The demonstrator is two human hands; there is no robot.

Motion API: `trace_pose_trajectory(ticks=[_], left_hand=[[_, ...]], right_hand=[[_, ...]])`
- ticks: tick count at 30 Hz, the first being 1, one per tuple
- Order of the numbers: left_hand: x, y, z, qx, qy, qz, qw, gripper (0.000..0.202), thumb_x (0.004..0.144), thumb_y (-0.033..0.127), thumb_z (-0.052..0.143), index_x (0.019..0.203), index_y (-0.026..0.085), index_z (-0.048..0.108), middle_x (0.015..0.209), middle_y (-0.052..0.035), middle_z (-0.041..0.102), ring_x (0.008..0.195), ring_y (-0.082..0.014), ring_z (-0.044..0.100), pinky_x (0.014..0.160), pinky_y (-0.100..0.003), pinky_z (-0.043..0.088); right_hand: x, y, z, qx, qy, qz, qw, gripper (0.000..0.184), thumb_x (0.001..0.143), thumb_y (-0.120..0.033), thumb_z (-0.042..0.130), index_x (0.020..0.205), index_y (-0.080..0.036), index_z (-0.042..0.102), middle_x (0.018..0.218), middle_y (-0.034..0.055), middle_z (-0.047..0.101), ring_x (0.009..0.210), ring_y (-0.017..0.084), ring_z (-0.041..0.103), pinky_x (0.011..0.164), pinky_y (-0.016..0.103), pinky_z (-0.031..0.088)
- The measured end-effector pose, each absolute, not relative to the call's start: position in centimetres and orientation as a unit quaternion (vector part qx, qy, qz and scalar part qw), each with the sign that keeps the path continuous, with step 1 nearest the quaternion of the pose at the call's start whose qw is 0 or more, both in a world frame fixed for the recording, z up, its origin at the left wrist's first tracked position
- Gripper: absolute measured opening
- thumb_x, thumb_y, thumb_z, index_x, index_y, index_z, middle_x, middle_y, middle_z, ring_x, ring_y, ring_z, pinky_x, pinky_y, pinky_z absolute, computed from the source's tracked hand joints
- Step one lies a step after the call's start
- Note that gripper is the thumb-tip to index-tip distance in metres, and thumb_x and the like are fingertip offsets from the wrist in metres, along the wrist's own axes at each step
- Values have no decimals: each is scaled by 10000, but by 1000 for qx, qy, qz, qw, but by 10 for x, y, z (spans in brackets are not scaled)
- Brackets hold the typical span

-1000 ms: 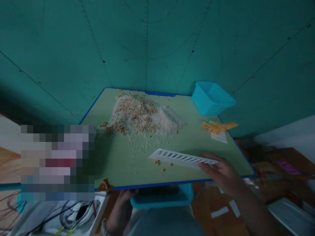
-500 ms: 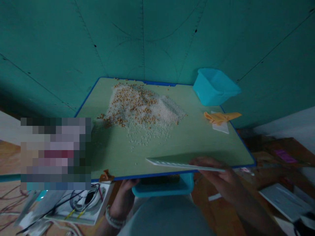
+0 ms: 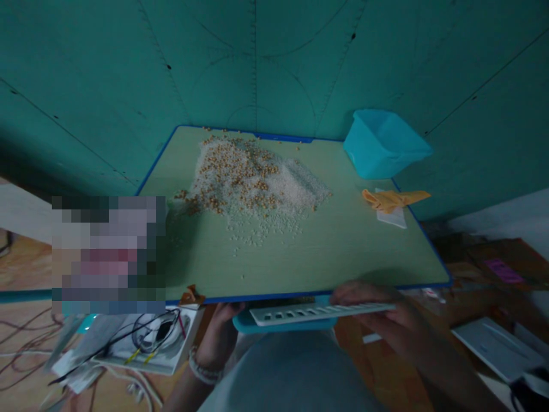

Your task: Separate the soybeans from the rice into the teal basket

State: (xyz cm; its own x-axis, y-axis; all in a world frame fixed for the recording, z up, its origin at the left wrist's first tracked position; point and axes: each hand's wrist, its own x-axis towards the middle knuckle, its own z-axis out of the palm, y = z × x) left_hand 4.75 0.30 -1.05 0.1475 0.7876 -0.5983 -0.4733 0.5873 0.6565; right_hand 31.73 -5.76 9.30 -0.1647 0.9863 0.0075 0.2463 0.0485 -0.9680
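A green board with a blue rim (image 3: 300,257) carries a heap of white grains mixed with brown beans (image 3: 249,183) at its far middle. My right hand (image 3: 377,317) is closed on the right end of a white slotted strip (image 3: 317,312), held level just past the board's near edge, over a turquoise tray (image 3: 257,327). My left hand (image 3: 221,335) grips that tray's left end under the board edge; a bracelet is on its wrist.
A turquoise tub (image 3: 384,143) stands at the board's far right corner, with an orange cloth on white paper (image 3: 392,201) beside it. Cables and a white box (image 3: 146,343) lie lower left. A teal wall rises behind. White panels (image 3: 493,346) lie lower right.
My right hand has drawn the slotted strip toward me, off the board surface and over the tray at the near edge. The few beans near the strip are gone from the board.
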Motion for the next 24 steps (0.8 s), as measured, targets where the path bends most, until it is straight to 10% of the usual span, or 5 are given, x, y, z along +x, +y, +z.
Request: trace_pose_trajectory(ticks=[9,16,24], left_hand=[[41,1,-25,148,495,429,741,318,463,259,815,774,212,764,826,-59,767,979,-354,647,870,-450,480],[29,-4,-34,161,480,454,733,261,508,276,820,758,222,772,864,-50,766,1010,-332,636,870,-421,489],[23,-2,-36,160,470,463,734,308,558,264,804,860,216,771,905,-54,767,986,-318,653,835,-401,507]], right_hand=[[329,3,80,-629,-463,372,502,329,795,-507,646,969,-233,699,1011,58,747,1006,252,678,932,412,515],[333,75,73,-556,-457,334,609,256,767,-382,698,979,-253,635,1080,36,717,1068,231,646,980,433,473],[329,77,71,-566,-480,376,555,270,767,-429,688,953,-237,646,1024,35,729,1052,234,647,984,442,466]])
